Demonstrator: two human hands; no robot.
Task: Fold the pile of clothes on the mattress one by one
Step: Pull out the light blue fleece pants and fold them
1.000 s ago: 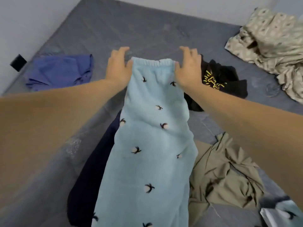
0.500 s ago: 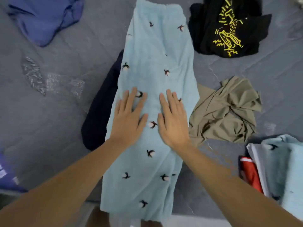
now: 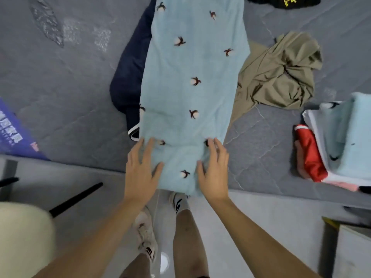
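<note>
A grey quilted mattress [image 3: 70, 93] fills the upper view, its near edge running above a pale floor where the person's shoes stand. A long light-blue garment [image 3: 192, 81] with small dark-and-white motifs lies flat along the mattress, its near end reaching the mattress edge. Both hands rest on that near end: the left hand [image 3: 140, 173] lies on the garment's left border with fingers straight and slightly spread, thumb angled inward; the right hand [image 3: 213, 173] lies on its right border, fingers straight and close together, fingertips lightly bent onto the cloth. Neither pinches anything. Under the garment's left side a dark navy piece [image 3: 128, 77] pokes out; just right of the garment sits a crumpled olive garment [image 3: 281, 73]. Farther right of it a stack of folded clothes [image 3: 337, 141] lies near the mattress edge, with bare mattress between. Well left of the garment the mattress is open, up to a purple printed cloth [image 3: 14, 133].
</note>
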